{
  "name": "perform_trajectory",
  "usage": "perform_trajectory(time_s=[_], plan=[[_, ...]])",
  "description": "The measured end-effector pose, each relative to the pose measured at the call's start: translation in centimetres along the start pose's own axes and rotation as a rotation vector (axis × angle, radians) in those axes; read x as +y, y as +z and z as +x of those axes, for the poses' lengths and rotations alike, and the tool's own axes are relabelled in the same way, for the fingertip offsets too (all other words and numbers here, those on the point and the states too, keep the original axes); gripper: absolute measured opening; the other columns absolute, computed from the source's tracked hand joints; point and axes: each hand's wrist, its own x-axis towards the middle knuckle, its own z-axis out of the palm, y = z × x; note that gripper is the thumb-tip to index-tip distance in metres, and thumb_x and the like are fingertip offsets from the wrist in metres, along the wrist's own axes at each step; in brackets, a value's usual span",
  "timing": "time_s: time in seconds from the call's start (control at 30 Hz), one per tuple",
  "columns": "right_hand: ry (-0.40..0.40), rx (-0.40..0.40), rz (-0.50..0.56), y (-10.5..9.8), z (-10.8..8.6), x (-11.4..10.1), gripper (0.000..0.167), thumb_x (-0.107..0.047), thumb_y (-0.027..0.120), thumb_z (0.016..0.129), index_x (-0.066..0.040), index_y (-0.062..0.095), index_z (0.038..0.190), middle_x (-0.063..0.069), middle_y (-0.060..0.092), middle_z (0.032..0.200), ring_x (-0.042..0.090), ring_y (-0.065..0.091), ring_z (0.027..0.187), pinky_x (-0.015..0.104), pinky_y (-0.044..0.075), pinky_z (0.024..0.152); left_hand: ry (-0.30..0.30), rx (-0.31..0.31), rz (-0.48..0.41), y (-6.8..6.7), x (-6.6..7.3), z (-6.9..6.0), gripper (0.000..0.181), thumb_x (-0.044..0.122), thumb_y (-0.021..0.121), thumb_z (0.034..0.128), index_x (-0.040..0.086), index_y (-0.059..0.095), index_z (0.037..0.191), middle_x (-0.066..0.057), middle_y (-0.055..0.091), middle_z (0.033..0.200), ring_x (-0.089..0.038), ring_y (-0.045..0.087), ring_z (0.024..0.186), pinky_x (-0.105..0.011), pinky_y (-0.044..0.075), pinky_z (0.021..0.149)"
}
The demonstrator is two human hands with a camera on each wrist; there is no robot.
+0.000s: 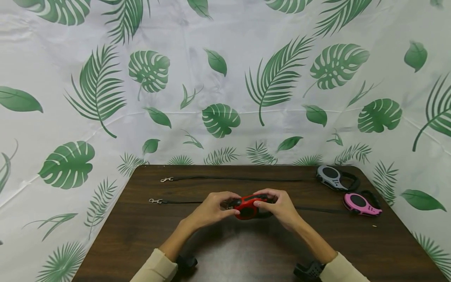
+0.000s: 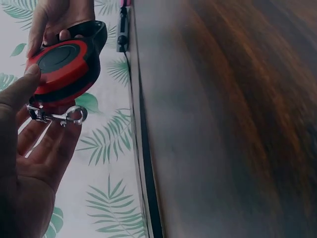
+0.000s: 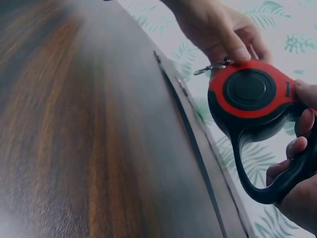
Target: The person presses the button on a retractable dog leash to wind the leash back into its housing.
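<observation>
A red and black retractable dog leash [image 1: 245,204] is held above the table between both hands. My right hand [image 1: 282,207] grips its black loop handle [image 3: 262,197], with the fingers curled through the loop and the thumb on the red casing. At the other end, my left hand [image 1: 215,207] holds the casing's edge, thumb on top and fingers underneath. A silver metal clip [image 2: 64,117] sticks out from the leash's front end beside the left fingers. Little or no cord shows between clip and casing.
On the right of the dark wooden table [image 1: 141,243] lie a grey retractable leash [image 1: 327,178] and a pink one [image 1: 363,206]. Their black cords stretch leftward, ending in metal clips [image 1: 166,179]. A leaf-patterned white cloth [image 1: 183,149] hangs behind the table.
</observation>
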Motion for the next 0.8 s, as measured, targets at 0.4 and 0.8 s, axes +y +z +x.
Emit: perform_trajectory(time_s=[0.4, 0.8], plan=[[0.122, -0.026, -0.036, 0.2, -0.4, 0.5, 0.035, -0.021, 0.085, 0.092, -0.007, 0.076, 0.122, 0.011, 0.077, 0.104, 0.029, 0.061, 0.107, 0.039, 0.045, 0.092, -0.09, -0.114, 0.019, 0.0, -0.1, 0.1, 0.036, 0.019, 0.079, 0.0985, 0.009, 0.069, 0.132, -0.001, 0.076, 0.109, -0.006, 0.07, 0.098, -0.023, 0.059, 0.087], [0.187, -0.088, -0.045, 0.4, -0.7, 1.1, 0.036, -0.023, 0.085, 0.093, -0.003, 0.076, 0.121, 0.009, 0.073, 0.101, 0.02, 0.058, 0.071, 0.03, 0.052, 0.06, -0.169, -0.182, -0.036, 0.6, -0.7, -0.3, 0.035, 0.016, 0.079, 0.0984, 0.007, 0.069, 0.131, -0.003, 0.078, 0.106, -0.003, 0.071, 0.095, -0.02, 0.059, 0.085]])
